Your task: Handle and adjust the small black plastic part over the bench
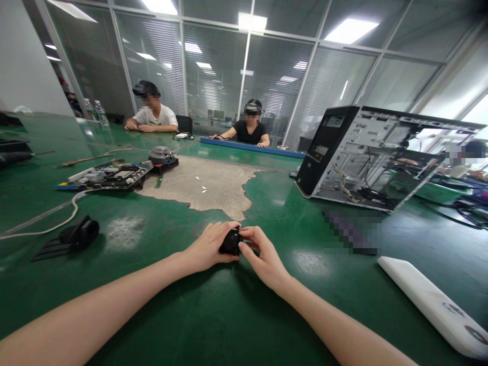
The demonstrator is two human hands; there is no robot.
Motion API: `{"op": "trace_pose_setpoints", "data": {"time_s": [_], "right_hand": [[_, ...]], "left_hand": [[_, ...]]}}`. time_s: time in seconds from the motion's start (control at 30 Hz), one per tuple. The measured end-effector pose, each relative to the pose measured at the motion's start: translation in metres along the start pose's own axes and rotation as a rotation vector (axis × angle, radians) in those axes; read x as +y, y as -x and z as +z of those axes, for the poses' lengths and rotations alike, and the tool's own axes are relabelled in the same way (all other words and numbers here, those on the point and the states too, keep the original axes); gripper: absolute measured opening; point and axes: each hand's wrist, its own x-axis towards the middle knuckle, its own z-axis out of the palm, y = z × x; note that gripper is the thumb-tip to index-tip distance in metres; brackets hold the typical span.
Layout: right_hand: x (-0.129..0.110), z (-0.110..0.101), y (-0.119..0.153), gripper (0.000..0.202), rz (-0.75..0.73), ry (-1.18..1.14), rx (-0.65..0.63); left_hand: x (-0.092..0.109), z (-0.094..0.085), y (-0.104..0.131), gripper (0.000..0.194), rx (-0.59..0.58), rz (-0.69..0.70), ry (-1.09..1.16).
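Observation:
A small black object is held between both hands, just above the green table near the middle of the view. My left hand wraps round its left side, with fingers on top and thumb below. My right hand pinches its right side between thumb and fingertips. The fingers cover part of the object, so I cannot make out what it is. Beyond the hands lies a worn, pale patch with a few small white bits.
An open computer case stands at the right, with a white power bank-like bar nearer. At left are a circuit board, a cooler, a black bracket and cables. Two people sit across the table.

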Motion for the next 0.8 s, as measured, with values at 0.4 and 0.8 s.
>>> {"op": "trace_pose_setpoints", "data": {"time_s": [0.4,0.8], "right_hand": [[-0.0004,0.0011,-0.0002,0.019,0.075,-0.015,-0.043],[0.0013,0.0011,-0.0015,0.023,0.036,0.004,-0.002]], "left_hand": [[-0.0013,0.0009,0.0005,0.061,-0.009,-0.003,-0.008],[-0.0006,-0.0001,0.0,0.062,-0.02,0.002,-0.017]]}}
